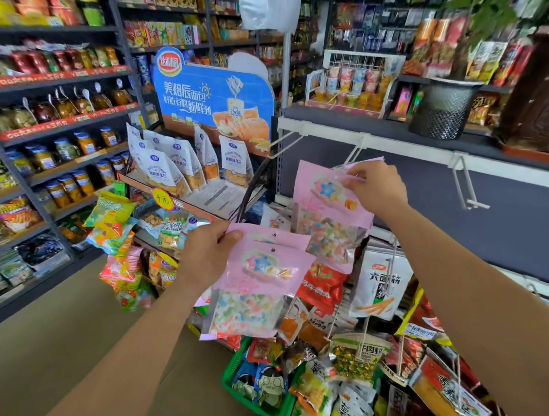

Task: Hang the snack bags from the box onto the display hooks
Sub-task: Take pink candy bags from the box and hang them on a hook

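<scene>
Snack bags (257, 289) in pink: a stack in one hand, one up at the hook

Lowest and nearest, a green basket (232, 371) sits crammed with mixed packets. Beside it more packets hang in rows on lower pegs, a white pouch (380, 284) and a red pouch (321, 288) among them. Above the basket the left hand (206, 255) grips a pink stack (264, 270) by its upper left corner, thumb on the front and fingers behind. A second pink top edge shows behind the front bag, so there is more than one. The front bag has a star picture and, below it, a clear window of pastel sweets. Higher and further in, the right hand (378, 188) pinches the top edge of a single pink bag (326, 216), which hangs straight down from the fingers. Its top is right at the tip of the middle hook (352, 154); whether the hole is over the wire I cannot tell. That hook is one of three white wire hooks on a white rail (395, 138), with the left hook (284, 142) and the right hook (466, 184) jutting out before the dark back panel. On the shelf over the rail stands a black mesh pot (444, 111). To the left a blue bread sign (215, 98) tops a stand of white bread bags (234, 162), and beyond it long shelves carry jars (70, 183) and bright packets
</scene>
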The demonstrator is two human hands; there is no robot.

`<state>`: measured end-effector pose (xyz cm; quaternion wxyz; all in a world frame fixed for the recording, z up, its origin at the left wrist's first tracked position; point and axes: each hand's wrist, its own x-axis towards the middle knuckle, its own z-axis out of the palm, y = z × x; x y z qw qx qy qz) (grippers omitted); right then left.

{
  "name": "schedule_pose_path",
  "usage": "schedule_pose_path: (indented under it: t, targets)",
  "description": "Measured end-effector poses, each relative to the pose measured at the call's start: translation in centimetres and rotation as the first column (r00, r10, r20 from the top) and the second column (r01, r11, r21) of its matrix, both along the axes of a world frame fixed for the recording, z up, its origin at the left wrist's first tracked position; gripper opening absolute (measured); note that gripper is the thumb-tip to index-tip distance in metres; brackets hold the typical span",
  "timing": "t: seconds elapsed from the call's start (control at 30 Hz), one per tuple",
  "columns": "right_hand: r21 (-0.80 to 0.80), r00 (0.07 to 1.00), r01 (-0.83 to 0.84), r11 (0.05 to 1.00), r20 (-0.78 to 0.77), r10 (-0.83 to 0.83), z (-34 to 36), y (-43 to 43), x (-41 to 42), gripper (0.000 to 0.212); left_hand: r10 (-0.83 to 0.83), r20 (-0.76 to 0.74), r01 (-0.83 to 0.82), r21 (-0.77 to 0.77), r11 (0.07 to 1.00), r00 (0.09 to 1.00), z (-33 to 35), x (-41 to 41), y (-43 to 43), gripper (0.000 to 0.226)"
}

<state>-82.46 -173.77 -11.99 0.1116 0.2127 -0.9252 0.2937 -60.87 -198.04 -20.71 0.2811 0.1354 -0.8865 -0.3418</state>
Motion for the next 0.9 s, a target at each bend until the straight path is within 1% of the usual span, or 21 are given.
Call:
schedule_pose_path:
  t: [0.1,0.23,0.43,0.53,0.67,0.73,0.8,0.9]
  targets:
    - [0.01,1.0,0.015,1.0,0.004,-0.015,-0.2,-0.3,-0.7,0.018,0.003,0.02,-0.003,0.021,1.0,1.0,-0.6,-0.8,-0.6,0.033]
    - [0.014,1.0,0.004,1.0,0.002,-0.004,-0.2,-0.2,-1.1,0.02,0.009,0.011,-0.009,0.046,0.999,1.0,-0.1,-1.6,-0.1,0.044]
    - [0.042,1.0,-0.018,0.999,0.018,0.017,-0.1,0.0,-1.6,0.016,0.0,0.016,-0.001,0.069,0.998,1.0,0.1,-3.2,0.3,0.031]
    - [0.049,1.0,-0.016,0.999,0.02,0.015,0.0,0.2,-1.8,0.014,-0.007,0.002,0.007,0.078,0.997,1.0,0.2,-3.9,0.4,0.03]
    - [0.096,0.999,-0.013,0.995,0.032,0.01,-0.1,0.3,-2.1,0.01,-0.022,0.007,0.022,0.049,0.999,1.0,0.1,-4.3,0.4,0.032]
    - [0.097,0.999,-0.007,0.995,0.041,0.003,-0.1,0.4,-2.4,0.006,-0.032,0.008,0.032,0.047,0.998,0.999,0.0,-4.4,0.4,0.03]
    - [0.102,1.0,0.002,0.995,0.025,-0.004,-0.1,0.3,-2.7,0.008,-0.034,0.008,0.033,0.06,0.998,0.999,-0.1,-4.4,0.5,0.029]
    - [0.133,0.997,0.083,0.988,-0.018,-0.081,-0.7,0.0,-3.3,0.009,-0.019,0.005,0.019,0.082,0.996,1.0,0.0,-4.6,0.7,0.038]
